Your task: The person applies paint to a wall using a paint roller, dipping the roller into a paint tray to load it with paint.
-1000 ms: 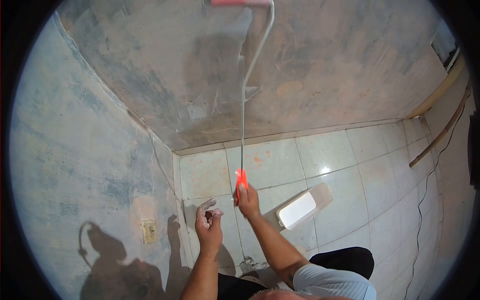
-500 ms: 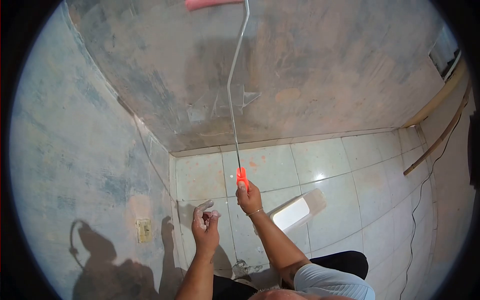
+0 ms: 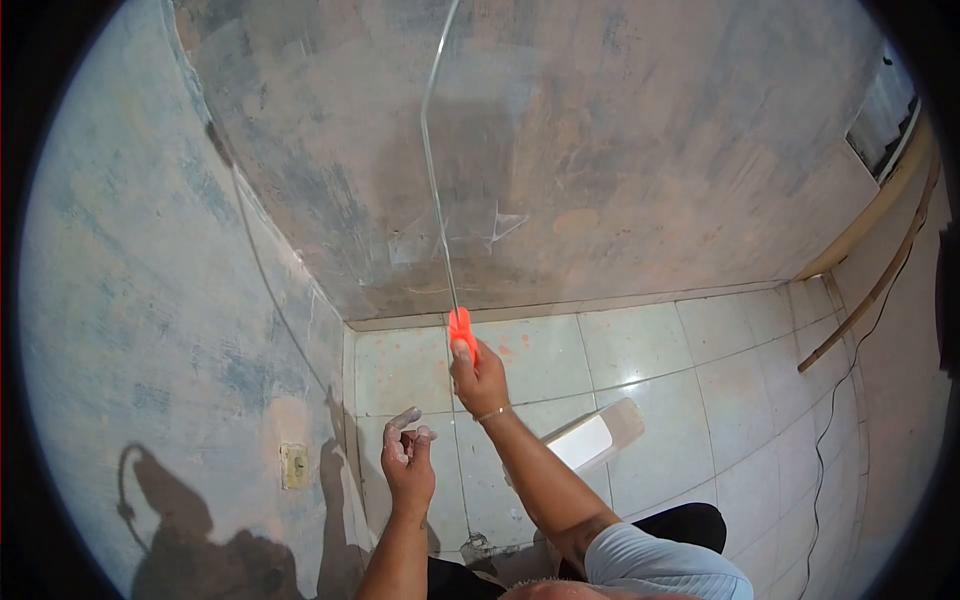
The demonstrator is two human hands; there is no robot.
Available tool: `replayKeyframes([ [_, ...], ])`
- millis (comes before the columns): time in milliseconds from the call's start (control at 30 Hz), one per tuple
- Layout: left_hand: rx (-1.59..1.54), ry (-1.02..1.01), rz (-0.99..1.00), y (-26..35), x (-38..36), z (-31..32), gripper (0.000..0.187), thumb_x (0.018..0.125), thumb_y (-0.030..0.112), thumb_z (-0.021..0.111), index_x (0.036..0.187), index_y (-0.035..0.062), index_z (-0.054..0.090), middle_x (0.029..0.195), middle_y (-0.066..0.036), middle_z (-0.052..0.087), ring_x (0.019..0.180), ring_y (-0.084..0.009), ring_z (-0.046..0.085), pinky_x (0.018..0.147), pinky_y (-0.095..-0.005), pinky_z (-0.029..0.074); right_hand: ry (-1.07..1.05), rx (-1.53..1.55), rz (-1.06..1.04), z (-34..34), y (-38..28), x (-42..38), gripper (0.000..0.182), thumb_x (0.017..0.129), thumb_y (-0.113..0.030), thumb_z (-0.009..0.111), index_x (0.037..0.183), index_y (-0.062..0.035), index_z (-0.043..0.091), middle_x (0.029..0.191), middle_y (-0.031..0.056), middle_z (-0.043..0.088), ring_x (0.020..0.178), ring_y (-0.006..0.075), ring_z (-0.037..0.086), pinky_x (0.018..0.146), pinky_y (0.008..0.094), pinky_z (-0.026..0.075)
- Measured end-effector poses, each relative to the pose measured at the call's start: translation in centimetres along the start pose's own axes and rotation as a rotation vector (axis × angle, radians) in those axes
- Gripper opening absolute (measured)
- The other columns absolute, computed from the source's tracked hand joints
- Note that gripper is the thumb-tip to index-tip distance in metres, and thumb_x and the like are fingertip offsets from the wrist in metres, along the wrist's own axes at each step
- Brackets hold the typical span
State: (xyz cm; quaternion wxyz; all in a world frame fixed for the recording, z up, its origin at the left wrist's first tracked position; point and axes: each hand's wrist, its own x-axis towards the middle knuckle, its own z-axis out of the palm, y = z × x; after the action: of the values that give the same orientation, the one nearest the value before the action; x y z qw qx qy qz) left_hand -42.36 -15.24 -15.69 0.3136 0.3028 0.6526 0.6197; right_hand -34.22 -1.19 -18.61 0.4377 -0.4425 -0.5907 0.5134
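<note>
My right hand (image 3: 478,378) is wrapped round the orange handle (image 3: 461,330) of a paint roller. The roller's long bent metal rod (image 3: 432,150) runs up in front of the back wall, and its top end is outside the view. My left hand (image 3: 408,455), whitish on the fingers, is held lower and to the left, over the floor tiles. Its fingers are bent with a gap between thumb and forefinger, and nothing shows between them. A tray with white content (image 3: 582,444) lies on the floor, partly behind my right forearm.
Patchy back wall (image 3: 640,150) and left wall (image 3: 130,280) meet in a corner. A socket box (image 3: 294,466) sits low on the left wall. At the right, a wooden stick (image 3: 860,310) leans near a black cable (image 3: 822,450) on the tiled floor (image 3: 650,350).
My right hand and the roller handle have moved up and left. The pink roller head, seen earlier at the top, has left the view. The camera view has shifted slightly.
</note>
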Motion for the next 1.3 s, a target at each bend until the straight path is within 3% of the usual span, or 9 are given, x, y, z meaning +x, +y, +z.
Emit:
replayKeyframes([
  [200, -0.047, 0.048, 0.009, -0.5, 0.3, -0.8, 0.027, 0.09, 0.006, 0.054, 0.116, -0.0026, 0.052, 0.095, -0.006, 0.056, 0.079, -0.0106, 0.055, 0.076, -0.0258, 0.047, 0.135, -0.151, 0.029, -1.0, 14.3, -9.9, 0.043, 0.096, -0.039, 0.045, 0.077, -0.0018, 0.054, 0.058, 0.0033, 0.052, 0.053, 0.0128, 0.051, 0.051, 0.0283, 0.041],
  [233, -0.04, 0.055, -0.023, -0.7, 0.2, -0.9, 0.027, 0.09, 0.005, 0.054, 0.116, -0.0026, 0.052, 0.095, -0.006, 0.057, 0.078, -0.0105, 0.055, 0.076, -0.0254, 0.047, 0.051, -0.053, 0.251, -1.6, 16.4, -13.0, 0.044, 0.096, -0.041, 0.043, 0.074, -0.0039, 0.053, 0.056, 0.0026, 0.05, 0.049, 0.0121, 0.049, 0.046, 0.0281, 0.041],
  [533, -0.034, 0.063, -0.024, 0.0, 0.1, -0.8, 0.025, 0.089, 0.004, 0.055, 0.114, -0.002, 0.053, 0.089, -0.007, 0.057, 0.075, -0.0106, 0.054, 0.077, -0.0242, 0.045, -0.007, 0.294, -0.068, -0.4, -7.3, 4.4, 0.049, 0.1, -0.043, 0.034, 0.071, -0.0055, 0.047, 0.051, 0.0036, 0.047, 0.041, 0.0128, 0.045, 0.041, 0.0278, 0.038],
  [700, -0.092, 0.097, -0.028, -1.4, 1.1, -1.0, 0.025, 0.089, 0.003, 0.055, 0.113, -0.0022, 0.053, 0.085, -0.004, 0.054, 0.078, -0.0101, 0.053, 0.075, -0.0243, 0.045, 0.038, -0.003, -0.017, -2.3, 6.9, -2.7, 0.047, 0.098, -0.042, 0.039, 0.071, -0.0055, 0.05, 0.052, 0.0032, 0.048, 0.045, 0.0123, 0.048, 0.044, 0.0278, 0.04],
  [767, -0.036, 0.08, -0.055, -1.6, 1.0, -1.1, 0.027, 0.089, 0.003, 0.054, 0.115, -0.0018, 0.052, 0.094, -0.005, 0.056, 0.078, -0.0113, 0.055, 0.075, -0.0249, 0.046, -0.001, -0.002, 0.252, -3.0, 13.0, -9.4, 0.043, 0.096, -0.043, 0.044, 0.075, -0.0061, 0.052, 0.053, 0.002, 0.049, 0.045, 0.0105, 0.048, 0.044, 0.0263, 0.04],
  [833, 0.016, 0.063, -0.078, -1.4, 1.9, -0.7, 0.028, 0.088, 0.004, 0.053, 0.116, -0.0015, 0.052, 0.103, -0.006, 0.058, 0.079, -0.0126, 0.057, 0.075, -0.0254, 0.047, -0.02, 0.025, 0.27, -3.4, 12.2, -10.2, 0.042, 0.096, -0.042, 0.045, 0.077, -0.006, 0.053, 0.053, 0.0015, 0.049, 0.045, 0.0098, 0.048, 0.043, 0.0256, 0.04],
  [900, -0.073, 0.089, -0.044, -1.4, 1.5, -0.3, 0.025, 0.09, 0.003, 0.054, 0.113, -0.0029, 0.053, 0.083, -0.004, 0.055, 0.075, -0.0091, 0.053, 0.071, -0.0237, 0.044, -0.022, 0.009, 0.222, -3.7, 9.9, -8.9, 0.041, 0.095, -0.041, 0.047, 0.079, -0.0039, 0.055, 0.055, 0.0025, 0.049, 0.05, 0.0106, 0.048, 0.049, 0.0268, 0.04],
  [1067, -0.044, 0.101, -0.052, -0.8, 1.7, 0.2, 0.027, 0.089, 0.004, 0.054, 0.115, -0.0029, 0.052, 0.082, -0.004, 0.055, 0.073, -0.0088, 0.053, 0.07, -0.0233, 0.045, -0.016, 0.01, -0.185, -0.4, -9.9, 5.5, 0.042, 0.096, -0.037, 0.047, 0.081, 0.0004, 0.055, 0.059, 0.0059, 0.05, 0.057, 0.0143, 0.047, 0.055, 0.033, 0.041],
  [1300, -0.127, 0.149, -0.036, -2.7, 2.5, -1.7, 0.026, 0.089, 0.007, 0.054, 0.114, -0.0021, 0.053, 0.096, -0.005, 0.057, 0.075, -0.011, 0.055, 0.073, -0.0248, 0.046, 0.037, -0.092, 0.059, -1.8, 5.8, -4.6, 0.042, 0.097, -0.04, 0.042, 0.078, -0.0042, 0.052, 0.055, 0.0007, 0.048, 0.047, 0.0098, 0.046, 0.046, 0.0269, 0.041],
])
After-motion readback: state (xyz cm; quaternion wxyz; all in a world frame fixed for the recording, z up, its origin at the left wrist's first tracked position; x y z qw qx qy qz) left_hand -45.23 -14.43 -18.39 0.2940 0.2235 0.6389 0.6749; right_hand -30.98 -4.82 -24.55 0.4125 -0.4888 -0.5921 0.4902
